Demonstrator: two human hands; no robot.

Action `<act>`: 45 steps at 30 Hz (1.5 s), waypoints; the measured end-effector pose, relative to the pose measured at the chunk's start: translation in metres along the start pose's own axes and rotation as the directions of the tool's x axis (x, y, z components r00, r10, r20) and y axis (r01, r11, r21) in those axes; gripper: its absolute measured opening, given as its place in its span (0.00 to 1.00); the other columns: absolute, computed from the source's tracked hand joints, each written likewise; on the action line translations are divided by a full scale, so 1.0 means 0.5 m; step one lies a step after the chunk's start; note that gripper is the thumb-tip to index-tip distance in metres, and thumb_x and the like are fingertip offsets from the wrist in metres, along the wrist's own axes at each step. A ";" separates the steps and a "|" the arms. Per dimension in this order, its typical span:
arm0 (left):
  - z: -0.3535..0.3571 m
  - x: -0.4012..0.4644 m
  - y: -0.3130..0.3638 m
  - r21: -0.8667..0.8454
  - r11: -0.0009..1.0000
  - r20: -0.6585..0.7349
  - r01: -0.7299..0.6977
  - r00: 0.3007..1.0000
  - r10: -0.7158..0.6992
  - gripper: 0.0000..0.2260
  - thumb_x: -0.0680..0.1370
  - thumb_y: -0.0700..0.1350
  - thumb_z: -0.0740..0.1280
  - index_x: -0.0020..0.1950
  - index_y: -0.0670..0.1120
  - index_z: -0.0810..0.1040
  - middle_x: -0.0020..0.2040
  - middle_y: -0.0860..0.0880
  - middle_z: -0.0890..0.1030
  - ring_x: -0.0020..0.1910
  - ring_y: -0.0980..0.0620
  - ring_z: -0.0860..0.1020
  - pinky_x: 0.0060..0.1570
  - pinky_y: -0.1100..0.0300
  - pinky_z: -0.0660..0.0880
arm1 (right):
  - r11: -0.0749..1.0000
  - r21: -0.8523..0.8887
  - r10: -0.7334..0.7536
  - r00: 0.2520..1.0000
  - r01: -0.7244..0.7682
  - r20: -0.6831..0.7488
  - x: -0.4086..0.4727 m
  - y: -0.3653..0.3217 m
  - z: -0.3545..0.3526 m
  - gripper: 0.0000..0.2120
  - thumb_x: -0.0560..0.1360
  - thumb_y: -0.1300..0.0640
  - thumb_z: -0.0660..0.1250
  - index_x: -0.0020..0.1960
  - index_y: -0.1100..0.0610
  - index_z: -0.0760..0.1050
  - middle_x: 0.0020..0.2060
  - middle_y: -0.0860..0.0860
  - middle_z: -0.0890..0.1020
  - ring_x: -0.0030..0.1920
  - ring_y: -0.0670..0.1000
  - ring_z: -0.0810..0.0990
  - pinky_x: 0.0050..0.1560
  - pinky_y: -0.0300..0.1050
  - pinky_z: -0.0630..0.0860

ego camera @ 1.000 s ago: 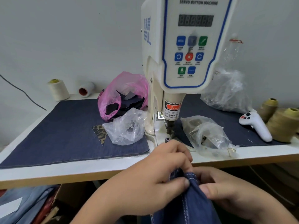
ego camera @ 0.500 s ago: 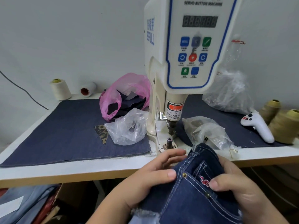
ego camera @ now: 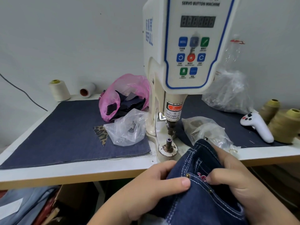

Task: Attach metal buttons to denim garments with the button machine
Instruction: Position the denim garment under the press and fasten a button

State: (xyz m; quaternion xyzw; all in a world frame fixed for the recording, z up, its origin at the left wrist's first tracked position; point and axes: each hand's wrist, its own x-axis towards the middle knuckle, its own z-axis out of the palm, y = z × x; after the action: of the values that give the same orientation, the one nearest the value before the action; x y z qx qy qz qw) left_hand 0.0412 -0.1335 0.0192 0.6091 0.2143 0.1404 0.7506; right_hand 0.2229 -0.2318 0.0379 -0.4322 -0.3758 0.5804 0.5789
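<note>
Both hands, left hand (ego camera: 155, 189) and right hand (ego camera: 240, 181), are pinching the denim garment (ego camera: 199, 192) near the lower die post (ego camera: 168, 143); fingers are risking the press if they stray under it

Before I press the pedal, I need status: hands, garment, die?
Left hand, right hand both gripping denim garment. Garment short of lower die. Die bare, unobstructed.

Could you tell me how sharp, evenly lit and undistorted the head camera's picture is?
Head view: soft, even light with hardly any hard shadows; mild glare on the clear plastic bags; wide-angle bending tilts the button machine and curves the table edge; the control panel's small labels are blurred, while both hands' grip on the denim garment reads fairly sharp.
</note>
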 end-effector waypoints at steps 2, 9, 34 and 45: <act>0.003 -0.012 0.012 0.007 0.999 -0.056 -0.053 0.997 0.054 0.22 0.71 0.46 0.74 0.62 0.39 0.78 0.62 0.33 0.80 0.64 0.32 0.76 0.69 0.35 0.68 | 0.998 -0.060 -0.024 0.997 0.020 -0.069 0.004 0.002 -0.006 0.26 0.55 0.72 0.65 0.53 0.61 0.78 0.46 0.69 0.81 0.41 0.64 0.82 0.36 0.49 0.79; -0.019 -0.016 0.048 -0.264 0.932 -0.110 -0.247 0.968 0.225 0.19 0.64 0.42 0.74 0.53 0.36 0.81 0.47 0.35 0.82 0.44 0.40 0.81 0.47 0.50 0.78 | 0.976 -0.216 0.049 0.994 -0.028 0.094 0.009 0.011 -0.033 0.34 0.60 0.51 0.82 0.64 0.45 0.75 0.63 0.56 0.81 0.64 0.58 0.79 0.63 0.52 0.75; -0.010 -0.050 0.103 -0.063 0.954 -0.241 -0.294 0.932 0.272 0.14 0.68 0.35 0.70 0.51 0.47 0.82 0.50 0.38 0.84 0.47 0.44 0.82 0.50 0.54 0.80 | 0.929 -0.364 0.117 0.986 -0.065 0.122 -0.006 -0.017 -0.013 0.28 0.64 0.58 0.77 0.61 0.64 0.76 0.60 0.63 0.81 0.62 0.63 0.80 0.64 0.60 0.74; -0.006 -0.047 0.058 0.568 0.817 -0.216 -0.102 0.939 0.267 0.29 0.69 0.52 0.63 0.62 0.80 0.61 0.59 0.73 0.71 0.61 0.71 0.73 0.55 0.69 0.74 | 0.937 0.347 -0.032 0.976 -0.046 0.218 0.013 -0.052 0.068 0.34 0.61 0.66 0.64 0.64 0.77 0.61 0.58 0.82 0.67 0.57 0.72 0.69 0.66 0.76 0.61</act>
State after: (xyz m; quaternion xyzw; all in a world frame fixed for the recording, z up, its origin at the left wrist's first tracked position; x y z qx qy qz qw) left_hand 0.0206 -0.1359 0.0505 0.7896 0.2907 0.2322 0.4879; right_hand 0.2002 -0.2220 0.0735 -0.2567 -0.3266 0.6843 0.5993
